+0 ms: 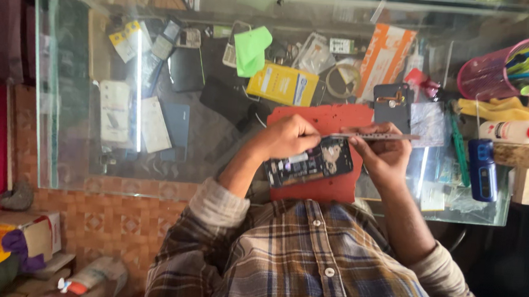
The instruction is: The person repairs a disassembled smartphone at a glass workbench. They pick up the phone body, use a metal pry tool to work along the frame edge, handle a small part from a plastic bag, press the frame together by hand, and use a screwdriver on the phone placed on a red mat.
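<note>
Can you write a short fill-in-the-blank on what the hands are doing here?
1. The opened phone lies on a ____ mat.
2. The left hand and right hand hold a thin ____ tool between them.
3. The mat rests on a ____ counter.
4. The pens stand in a ____ cup.

Missing words: red; metal; glass; pink

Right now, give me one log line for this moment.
left hand: steadies opened phone | right hand: holds metal pry tool | base: red mat on glass counter
</note>
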`<control>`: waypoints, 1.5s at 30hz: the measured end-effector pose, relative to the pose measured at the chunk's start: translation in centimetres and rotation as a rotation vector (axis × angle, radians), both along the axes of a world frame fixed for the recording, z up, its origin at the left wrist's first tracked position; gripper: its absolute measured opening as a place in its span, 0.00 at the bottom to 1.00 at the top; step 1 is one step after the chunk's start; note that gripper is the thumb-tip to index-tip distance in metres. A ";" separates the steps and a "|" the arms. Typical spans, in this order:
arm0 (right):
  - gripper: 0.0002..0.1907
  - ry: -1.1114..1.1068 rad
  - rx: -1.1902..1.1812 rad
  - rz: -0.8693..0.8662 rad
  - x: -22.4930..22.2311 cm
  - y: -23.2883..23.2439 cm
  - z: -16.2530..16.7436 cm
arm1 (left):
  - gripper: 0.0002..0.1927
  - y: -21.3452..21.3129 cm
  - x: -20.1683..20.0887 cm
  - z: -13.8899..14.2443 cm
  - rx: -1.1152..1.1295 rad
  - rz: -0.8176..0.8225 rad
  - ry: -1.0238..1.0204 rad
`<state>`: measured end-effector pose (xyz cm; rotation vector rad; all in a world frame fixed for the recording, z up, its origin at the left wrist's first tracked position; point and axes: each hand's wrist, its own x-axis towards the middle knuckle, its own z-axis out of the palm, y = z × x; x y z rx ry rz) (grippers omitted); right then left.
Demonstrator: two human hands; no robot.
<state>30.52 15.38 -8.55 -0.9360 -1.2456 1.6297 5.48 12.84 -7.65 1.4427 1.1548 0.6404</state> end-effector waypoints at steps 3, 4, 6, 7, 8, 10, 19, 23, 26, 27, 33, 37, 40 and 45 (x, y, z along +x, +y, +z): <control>0.11 0.083 0.035 0.024 0.5 -1.1 2.5 | 0.10 -2.3 -0.1 2.7 -0.018 -0.016 -0.158; 0.11 0.085 0.075 0.035 0.7 -1.5 3.5 | 0.10 -3.1 0.0 3.8 -0.030 -0.018 -0.226; 0.11 0.088 0.135 0.052 1.1 -2.6 5.8 | 0.10 -4.9 0.0 6.2 -0.040 -0.028 -0.240; 0.11 0.089 0.155 0.058 1.2 -3.2 7.0 | 0.10 -5.8 0.1 7.3 -0.050 -0.034 -0.249; 0.12 0.092 0.177 0.064 1.2 -3.7 8.2 | 0.10 -6.6 0.4 8.4 -0.059 -0.024 -0.271; 0.11 0.164 0.206 0.098 1.2 -4.4 10.6 | 0.11 -7.9 0.7 10.1 -0.077 -0.004 -0.311; 0.10 0.139 0.227 0.037 0.3 -7.1 14.6 | 0.08 -9.8 0.8 14.0 0.067 0.050 -0.293; 0.10 0.106 0.254 0.035 0.6 -7.0 14.6 | 0.08 -9.6 0.8 14.9 0.058 0.053 -0.254; 0.11 0.117 0.244 0.013 0.7 -7.0 14.3 | 0.07 -9.3 1.0 15.3 0.037 0.051 -0.297; 0.12 0.121 0.233 0.004 0.7 -7.0 14.1 | 0.09 -9.2 1.2 15.3 0.000 0.065 -0.318; 0.14 0.180 0.107 -0.002 0.8 -6.9 13.8 | 0.11 -9.5 1.6 15.2 -0.068 0.108 -0.332; 0.13 0.120 0.123 0.023 0.9 -6.8 14.1 | 0.09 -9.6 1.8 15.0 -0.058 0.123 -0.345; 0.13 0.113 0.179 0.023 0.9 -6.8 14.3 | 0.12 -9.7 1.7 15.2 -0.096 0.136 -0.345; 0.12 0.082 0.256 0.026 1.0 -7.0 15.1 | 0.12 -9.8 1.7 15.8 -0.137 0.133 -0.292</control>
